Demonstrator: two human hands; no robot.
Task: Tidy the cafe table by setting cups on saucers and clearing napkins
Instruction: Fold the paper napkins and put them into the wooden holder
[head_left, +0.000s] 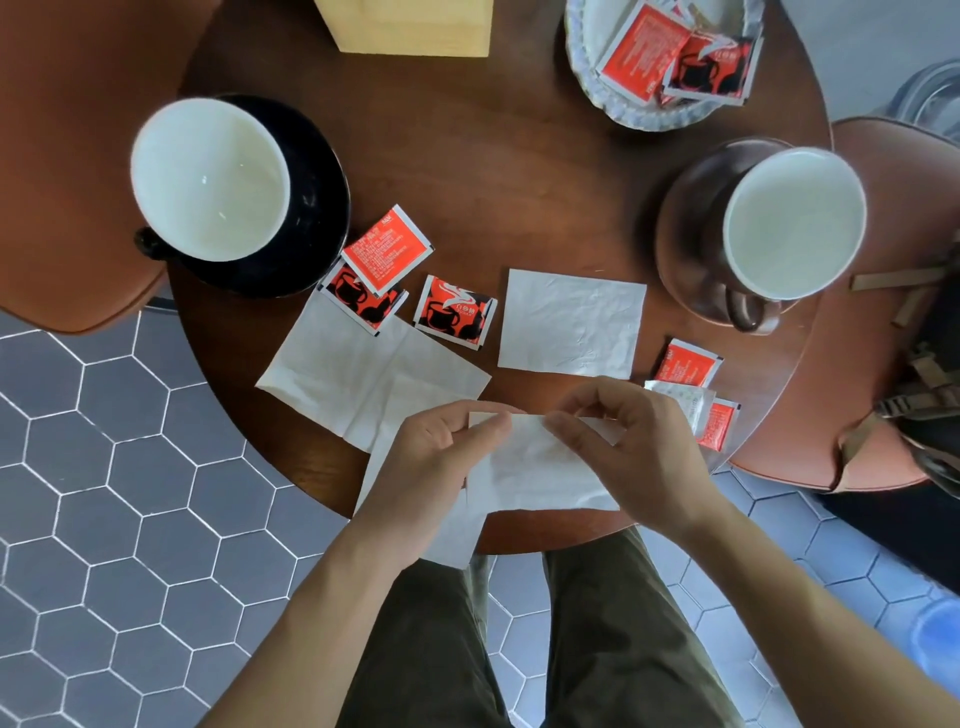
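My left hand and my right hand both pinch the top edge of a white napkin, held above the near edge of the round wooden table. A folded white napkin lies flat mid-table. A larger unfolded napkin lies to the left, and another napkin hangs over the table edge under my left wrist. A black cup stands on a black saucer at the left. At the right, a brown cup stands on a brown saucer.
Red sachets lie near the black saucer, one more sachet sits mid-table, and others lie near my right hand. A patterned plate at the back holds more sachets. A pale wooden box stands at the back. Brown chairs flank the table.
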